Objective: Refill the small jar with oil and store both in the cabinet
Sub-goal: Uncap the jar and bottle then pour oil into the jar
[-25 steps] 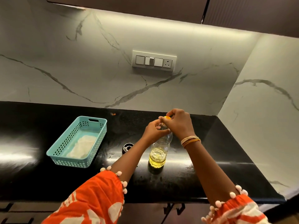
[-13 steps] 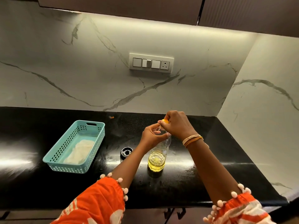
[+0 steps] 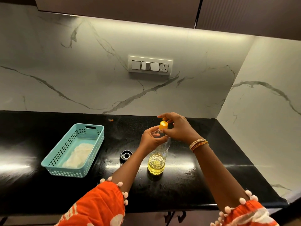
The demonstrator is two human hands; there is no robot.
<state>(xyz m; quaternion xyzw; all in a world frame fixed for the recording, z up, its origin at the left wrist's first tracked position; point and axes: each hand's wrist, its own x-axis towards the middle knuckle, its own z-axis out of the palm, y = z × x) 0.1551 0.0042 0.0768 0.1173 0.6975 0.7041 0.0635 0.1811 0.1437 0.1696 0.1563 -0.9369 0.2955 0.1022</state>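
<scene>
A clear plastic oil bottle (image 3: pixel 157 160) stands upright on the black counter (image 3: pixel 211 168), with yellow oil in its lower third. My left hand (image 3: pixel 150 140) grips the bottle around its neck. My right hand (image 3: pixel 177 128) has its fingertips on the yellow cap (image 3: pixel 163 125) at the top of the bottle. Whether the cap is loose or still screwed on I cannot tell. The small dark jar (image 3: pixel 125 157) stands on the counter just left of the bottle, partly behind my left forearm.
A teal perforated basket (image 3: pixel 55 167) with a white cloth in it lies on the counter to the left. Dark upper cabinets (image 3: pixel 130 10) hang above the marble backsplash, which carries a switch panel (image 3: pixel 150 65). A marble side wall bounds the counter on the right.
My right hand's fingers have opened around the cap, so the yellow cap now shows. The camera has tilted up, and everything sits lower in the frame.
</scene>
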